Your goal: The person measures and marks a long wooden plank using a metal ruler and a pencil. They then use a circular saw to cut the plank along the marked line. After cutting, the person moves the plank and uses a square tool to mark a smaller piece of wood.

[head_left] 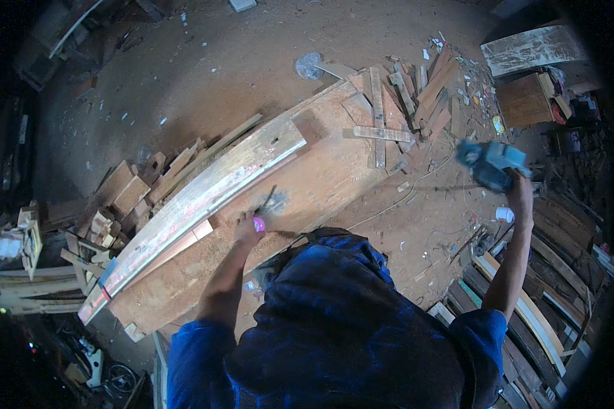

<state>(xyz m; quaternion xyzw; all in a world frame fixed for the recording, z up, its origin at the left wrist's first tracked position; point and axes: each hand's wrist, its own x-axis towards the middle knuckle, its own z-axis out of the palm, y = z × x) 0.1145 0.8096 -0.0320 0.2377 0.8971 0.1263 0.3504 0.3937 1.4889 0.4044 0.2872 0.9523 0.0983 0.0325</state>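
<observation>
My right hand (520, 185) is raised out to the right, wrapped round the handle of a teal power tool (494, 163). Boxy and shaped like an electric planer, the tool is blurred and hangs clear of the bench. My left hand (244, 230) is over the wide wooden workbench (334, 184), closed on a small pink object (258, 224). A thin dark rod (269, 196) points away just beyond its fingers; whether it joins the pink piece is unclear. Farther left, a long worn plank (211, 180) lies lengthwise on the bench, with a dark notch near its far end.
Short boards (379, 116) and scraps are heaped at the bench's far end. Wood offcuts (126, 194) pile up on the left. A cord (416, 191) runs over the dusty floor. Stacked long planks (525, 313) lie by my right side, near a white cup (504, 214).
</observation>
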